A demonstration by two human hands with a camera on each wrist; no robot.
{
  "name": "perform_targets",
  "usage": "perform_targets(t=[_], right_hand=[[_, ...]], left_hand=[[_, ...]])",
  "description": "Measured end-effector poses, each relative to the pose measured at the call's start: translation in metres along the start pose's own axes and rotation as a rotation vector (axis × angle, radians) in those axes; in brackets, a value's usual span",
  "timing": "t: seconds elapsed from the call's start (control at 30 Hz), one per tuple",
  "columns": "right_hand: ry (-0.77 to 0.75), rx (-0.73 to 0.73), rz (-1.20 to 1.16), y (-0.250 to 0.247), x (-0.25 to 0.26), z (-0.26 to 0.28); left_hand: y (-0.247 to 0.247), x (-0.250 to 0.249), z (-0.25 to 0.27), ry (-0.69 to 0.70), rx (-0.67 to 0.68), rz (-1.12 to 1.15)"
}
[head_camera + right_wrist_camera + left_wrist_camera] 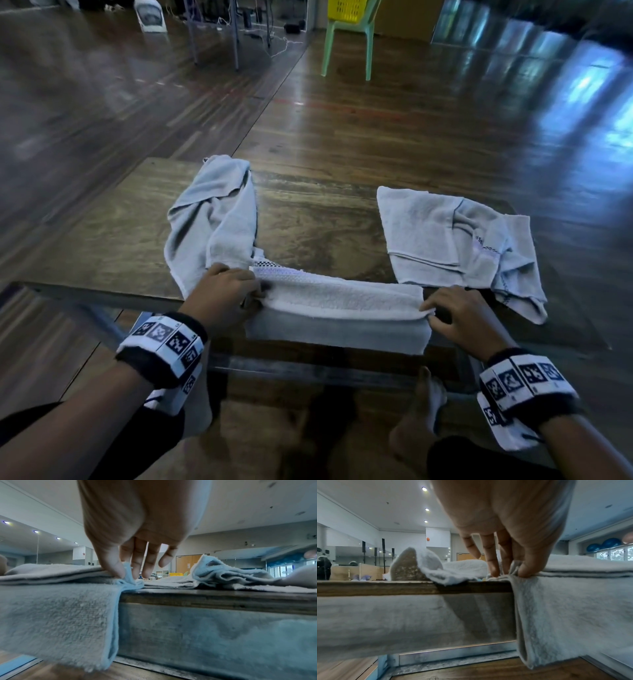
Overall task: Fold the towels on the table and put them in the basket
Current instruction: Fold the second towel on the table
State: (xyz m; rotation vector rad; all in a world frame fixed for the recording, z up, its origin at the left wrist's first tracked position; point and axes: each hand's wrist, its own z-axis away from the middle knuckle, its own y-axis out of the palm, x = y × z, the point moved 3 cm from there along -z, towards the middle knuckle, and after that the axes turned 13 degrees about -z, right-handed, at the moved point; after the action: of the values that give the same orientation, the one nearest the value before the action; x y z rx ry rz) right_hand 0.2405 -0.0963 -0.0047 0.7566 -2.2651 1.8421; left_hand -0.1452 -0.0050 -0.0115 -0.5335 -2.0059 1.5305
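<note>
A white towel (339,301) lies folded along the wooden table's (308,222) near edge, its lower part hanging over the front. My left hand (236,291) pinches its left end (513,573) between thumb and fingers. My right hand (442,310) pinches its right corner (127,577) the same way. A crumpled grey towel (212,219) lies at the table's left, touching the left hand. Another loosely spread grey towel (459,240) lies at the right. A yellow basket (347,9) sits on a green chair far behind the table.
The green plastic chair (346,44) stands on the wooden floor beyond the table. Metal stand legs (212,34) and cables are at the far left. My feet (421,411) show below the table's metal frame (453,654).
</note>
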Motion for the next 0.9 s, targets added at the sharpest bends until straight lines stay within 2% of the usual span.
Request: perform_targets(t=[0.3,0.47,0.5,0.6,0.67,0.73,0.9], right_hand=[[0.198,0.032,0.105,0.0,-0.018,-0.048],[0.268,-0.002,0.072,-0.001,-0.017,-0.047],[0.262,-0.03,0.05,-0.004,-0.016,-0.045],[0.199,-0.196,0.021,-0.022,-0.007,-0.036],[0.147,-0.253,-0.01,-0.032,-0.001,-0.027],[0.109,-0.203,-0.056,-0.033,0.004,-0.017],[0.124,0.065,-0.024,-0.011,0.008,0.005]], left_hand=[[0.003,0.012,-0.054,-0.235,0.111,0.05],[-0.001,0.01,-0.054,-0.24,0.108,0.049],[-0.004,0.011,-0.051,-0.237,0.09,0.06],[-0.024,0.014,-0.035,-0.244,-0.082,0.147],[-0.034,0.013,-0.019,-0.243,-0.16,0.187],[-0.038,0.009,-0.003,-0.229,-0.157,0.184],[-0.022,-0.001,0.022,-0.176,-0.015,0.14]])
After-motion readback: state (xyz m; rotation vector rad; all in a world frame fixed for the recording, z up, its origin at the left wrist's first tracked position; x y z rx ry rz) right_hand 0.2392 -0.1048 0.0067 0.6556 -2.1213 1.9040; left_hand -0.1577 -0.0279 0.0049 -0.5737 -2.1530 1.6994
